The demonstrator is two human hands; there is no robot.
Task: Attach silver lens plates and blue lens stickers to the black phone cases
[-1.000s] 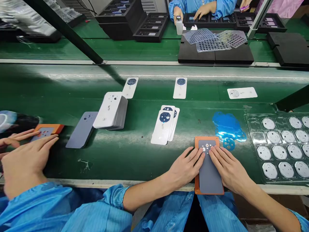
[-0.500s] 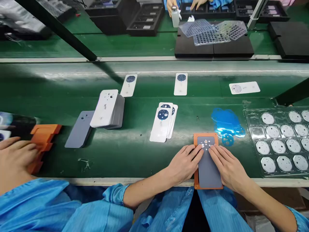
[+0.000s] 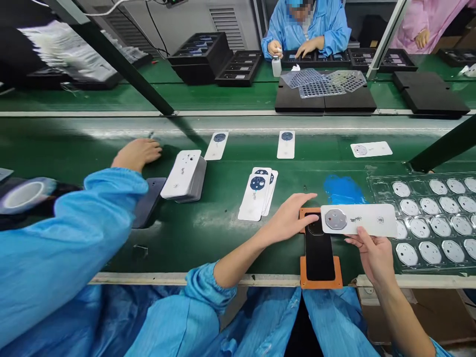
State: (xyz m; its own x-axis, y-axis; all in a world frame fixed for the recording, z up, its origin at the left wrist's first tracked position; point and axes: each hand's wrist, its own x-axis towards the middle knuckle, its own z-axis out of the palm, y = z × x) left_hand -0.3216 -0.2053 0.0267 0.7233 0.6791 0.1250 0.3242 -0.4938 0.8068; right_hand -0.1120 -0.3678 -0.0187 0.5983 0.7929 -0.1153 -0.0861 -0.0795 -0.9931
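My right hand [image 3: 375, 253] grips the lower edge of a white phone back cover [image 3: 366, 220], held sideways above the green bench. A grey round camera piece [image 3: 335, 219] shows at its left end, dark lettering further right. Spread fingers of my left hand [image 3: 292, 215] are beside the cover's left end, with nothing between them. Beneath is an orange fixture [image 3: 322, 283] with a black recess, its upper part partly hidden by the cover and my left hand. Blue film [image 3: 344, 190] lies behind the cover.
Right stands a clear tray [image 3: 383, 186] of round white pieces. Left are loose white covers [image 3: 250, 203], a cover stack [image 3: 182, 173] and a dark cover [image 3: 152, 201]. A co-worker's hand [image 3: 137, 154] reaches in at left; another person [image 3: 307, 29] works opposite. A black post [image 3: 442, 144] slants in.
Both hands were pressing a grey panel in the fixture; that panel has left it, and my right hand holds a white cover. The co-worker's hand at left is further forward. The view has tilted up.
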